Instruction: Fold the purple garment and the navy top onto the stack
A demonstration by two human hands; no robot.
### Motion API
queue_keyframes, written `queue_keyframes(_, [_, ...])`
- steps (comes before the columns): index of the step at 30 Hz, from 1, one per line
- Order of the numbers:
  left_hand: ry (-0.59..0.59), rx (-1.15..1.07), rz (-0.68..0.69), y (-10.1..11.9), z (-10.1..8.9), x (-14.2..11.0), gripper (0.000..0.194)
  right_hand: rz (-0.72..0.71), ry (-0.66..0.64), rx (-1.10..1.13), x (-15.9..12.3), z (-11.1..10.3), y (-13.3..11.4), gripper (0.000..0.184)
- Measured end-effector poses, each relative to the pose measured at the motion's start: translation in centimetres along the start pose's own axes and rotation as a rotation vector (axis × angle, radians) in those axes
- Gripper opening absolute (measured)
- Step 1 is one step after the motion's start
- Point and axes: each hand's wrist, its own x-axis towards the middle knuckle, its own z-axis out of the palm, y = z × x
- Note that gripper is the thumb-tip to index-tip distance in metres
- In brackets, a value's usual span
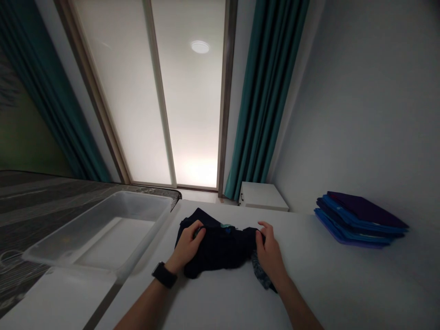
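Note:
A dark navy garment [223, 252] lies partly bunched on the white table [206, 307], with a small teal patch near its upper edge. My left hand [190, 243], with a black watch on the wrist, pinches the garment's left side. On the opposite side, my right hand [270, 252] grips the cloth between thumb and fingers, its index finger raised. A grey patterned piece of fabric [260, 271] hangs out below the right hand; whether it belongs to the same garment I cannot tell.
A translucent plastic bin [134, 256] stands at the left. Folded blue and purple clothes [360, 222] are stacked at the right by the wall. Behind the table are a white cabinet [263, 195], teal curtains [268, 101] and frosted sliding doors [192, 114].

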Motion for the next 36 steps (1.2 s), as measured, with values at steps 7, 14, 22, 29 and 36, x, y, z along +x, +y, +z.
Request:
queue_keyframes(7, [-0.047, 0.249, -0.112, -0.8, 0.4, 0.2, 0.012, -0.284, 0.022, -0.249, 0.1, -0.5, -0.3, 0.025])
queue_keyframes(14, [0.084, -0.095, -0.133, -0.3, -0.5, 0.3, 0.013, -0.305, -0.252, -0.385, -1.5, 0.7, -1.5, 0.057])
queue_keyframes(22, [-0.149, -0.29, -0.202, 0.2, -0.4, 0.1, 0.034, -0.128, -0.137, -0.276, -0.5, 1.1, 1.6, 0.021])
queue_keyframes(29, [-0.143, -0.26, -0.334, -2.3, 1.1, 0.4, 0.047, -0.052, -0.018, 0.059, 0.0, 0.1, 0.9, 0.03])
queue_keyframes(36, [-0.372, -0.057, -0.333, 0.5, 0.0, 0.1, 0.063, 0.146, -0.315, 0.364, 0.7, -3.2, -3.2, 0.023])
